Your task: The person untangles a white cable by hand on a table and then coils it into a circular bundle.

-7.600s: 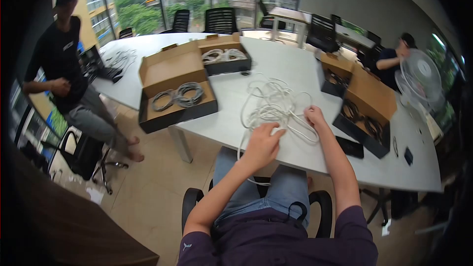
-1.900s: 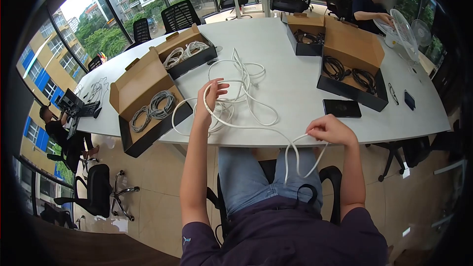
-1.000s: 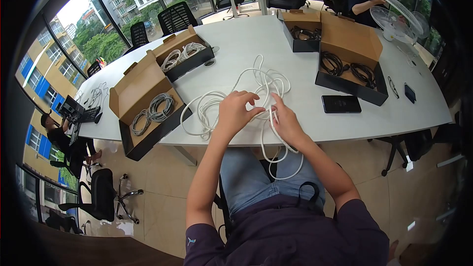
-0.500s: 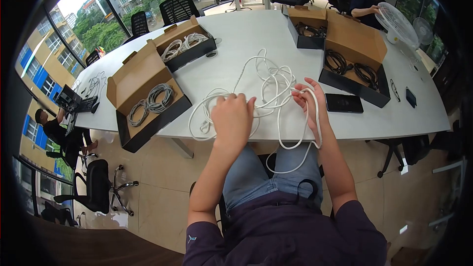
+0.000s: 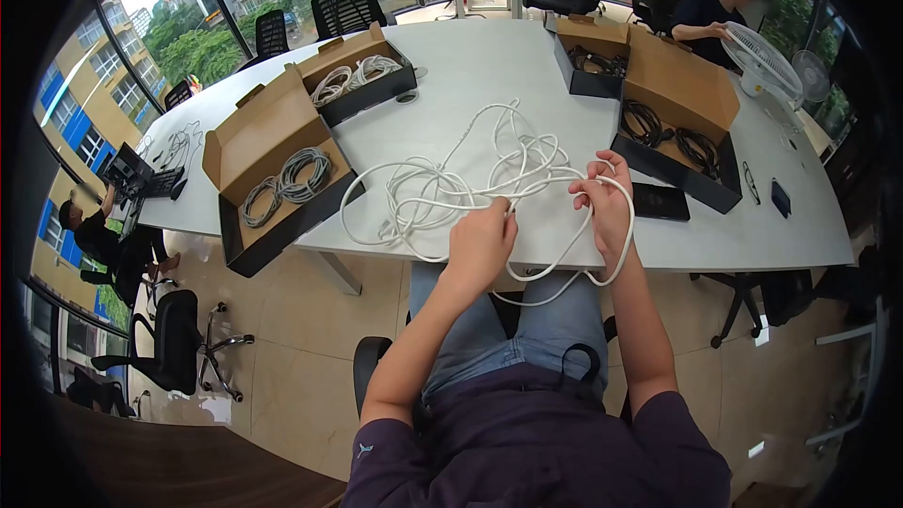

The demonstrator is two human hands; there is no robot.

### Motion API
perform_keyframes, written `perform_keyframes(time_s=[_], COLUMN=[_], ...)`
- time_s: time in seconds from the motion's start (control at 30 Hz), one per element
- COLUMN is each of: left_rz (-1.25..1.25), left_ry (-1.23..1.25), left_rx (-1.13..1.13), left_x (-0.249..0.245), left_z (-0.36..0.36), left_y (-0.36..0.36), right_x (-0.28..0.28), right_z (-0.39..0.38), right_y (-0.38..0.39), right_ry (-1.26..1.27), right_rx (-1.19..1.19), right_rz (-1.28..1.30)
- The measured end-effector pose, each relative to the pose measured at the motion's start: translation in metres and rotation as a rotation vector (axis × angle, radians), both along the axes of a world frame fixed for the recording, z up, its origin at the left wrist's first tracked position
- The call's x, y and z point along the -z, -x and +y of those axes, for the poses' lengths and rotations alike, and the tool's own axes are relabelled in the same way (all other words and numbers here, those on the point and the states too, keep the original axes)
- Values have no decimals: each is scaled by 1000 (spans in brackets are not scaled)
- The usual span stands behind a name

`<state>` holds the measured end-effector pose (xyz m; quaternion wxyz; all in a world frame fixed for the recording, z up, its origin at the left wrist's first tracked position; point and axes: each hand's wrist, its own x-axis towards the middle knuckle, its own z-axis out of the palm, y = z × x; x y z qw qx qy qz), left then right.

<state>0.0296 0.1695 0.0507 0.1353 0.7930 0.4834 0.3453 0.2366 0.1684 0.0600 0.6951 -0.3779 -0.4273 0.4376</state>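
A long white cable [image 5: 425, 196] lies tangled in loose loops on the white table, and some of it hangs over the front edge above my lap. My left hand [image 5: 483, 241] is closed at the near side of the tangle, its fingertips pinched on a strand. Further right, my right hand [image 5: 607, 207] holds a strand between thumb and curled fingers. From there a loop passes over the hand and drops past the wrist. Just beside the right hand lies a black phone [image 5: 661, 202].
Open boxes of grey cables [image 5: 287, 190] and white cables [image 5: 356, 80] stand to the left. Boxes of black cables [image 5: 673, 136] stand to the right, with glasses [image 5: 751, 182] and a small dark item [image 5: 781, 198] beyond. A person [image 5: 712, 17] handles a white fan [image 5: 764, 61]. Another sits far left.
My left hand has moved right and nearer to me, closer to the right hand. More of the tangle shows on its left. My right hand stays on the cable, nearly in place.
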Motion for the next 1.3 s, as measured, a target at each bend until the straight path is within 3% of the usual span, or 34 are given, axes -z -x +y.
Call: perform_keyframes(time_s=[0.07,0.13,0.23,0.37,0.43,0.7,0.8,0.9,1.0,1.1,1.13,1.23,1.27,1.3], left_rz=[-60,-272,-604,-884,-960,-1087,-1188,-1148,-1219,-1355,-1290,-1134,-1113,-1054], left_ry=[-53,141,322,416,411,390,286,29,-69,152,165,195,168,169], left_rx=[31,89,139,133,145,13,81,66,68,135,111,75,40,49], left_x=[4,10,8,4,3,-16,-6,-8,-5,-18,-19,-35,-41,-44], left_z=[0,2,-2,-1,-1,0,8,6,9,8,12,16,16,18], left_y=[11,21,30,40,44,56,56,49,38,43,46,56,54,54], right_x=[3,6,14,7,12,24,27,39,48,38,36,23,19,10], right_z=[3,5,17,11,15,22,24,34,40,34,34,25,23,17], right_y=[-5,-6,-3,4,4,-6,-6,-6,-7,-15,-28,-47,-45,-35], right_ry=[19,43,-173,-169,-207,-80,-53,10,185,146,144,188,103,10], right_rx=[-11,-25,172,340,370,443,472,413,176,-307,-561,-631,-330,-135], right_rz=[-57,-108,-516,-846,-845,-753,-753,-562,-370,-335,-332,-701,-993,-976])
